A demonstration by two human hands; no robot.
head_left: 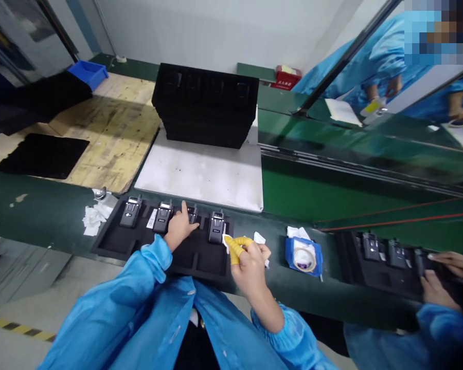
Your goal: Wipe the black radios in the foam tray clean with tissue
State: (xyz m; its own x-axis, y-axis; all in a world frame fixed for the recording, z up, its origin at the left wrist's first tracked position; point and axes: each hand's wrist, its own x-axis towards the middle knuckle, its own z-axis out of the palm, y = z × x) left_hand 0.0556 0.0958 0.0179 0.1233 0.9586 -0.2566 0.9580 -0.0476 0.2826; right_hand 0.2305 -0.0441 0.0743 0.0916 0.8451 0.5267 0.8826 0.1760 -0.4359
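Workbench (54, 218), left fingers (184, 209) spread over device (192, 212), right fingers (236, 250) pinching cloth (226, 241)

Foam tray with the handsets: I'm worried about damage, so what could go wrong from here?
The foam tray lies close to the front edge of the green bench, so a bump might shift it over. The left hand, uncovered at thumb and index finger, could smudge the third handset from the left. The right hand, pinching a white wipe, might jostle the tray's rightmost handset.
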